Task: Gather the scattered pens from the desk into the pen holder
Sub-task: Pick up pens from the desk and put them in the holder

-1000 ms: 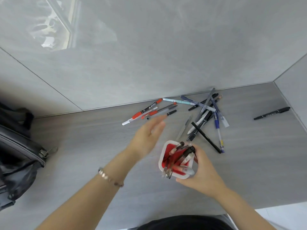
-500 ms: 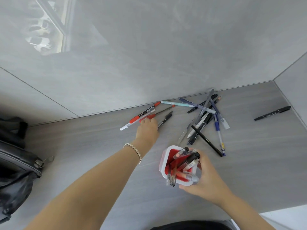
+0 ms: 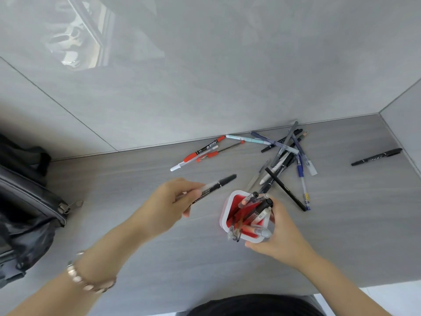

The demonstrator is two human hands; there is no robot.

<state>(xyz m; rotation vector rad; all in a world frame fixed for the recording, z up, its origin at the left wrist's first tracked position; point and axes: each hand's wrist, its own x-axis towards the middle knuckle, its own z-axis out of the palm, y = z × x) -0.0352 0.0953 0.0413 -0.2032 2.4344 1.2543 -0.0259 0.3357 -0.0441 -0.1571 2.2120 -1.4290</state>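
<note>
A red pen holder with a white rim [image 3: 225, 208] stands on the grey desk, with several pens inside leaning toward me. My right hand [image 3: 282, 236] grips its right side. My left hand [image 3: 168, 201] holds a clear pen with a black grip [image 3: 218, 183] just left of the holder, above the desk. A heap of several pens [image 3: 287, 160] lies behind the holder near the wall. Red pens [image 3: 200, 153] lie to the left of that heap. A lone black marker [image 3: 376, 156] lies at the far right.
A black bag [image 3: 25, 201] with a zipper sits at the desk's left end. Grey walls close the desk at the back [image 3: 205, 76] and at the right. The desk's near edge [image 3: 341, 286] runs just before my body.
My left hand reached out to the red pens near the wall, took the clear black-grip pen, and has drawn back toward the holder with it. My right hand stayed on the holder.
</note>
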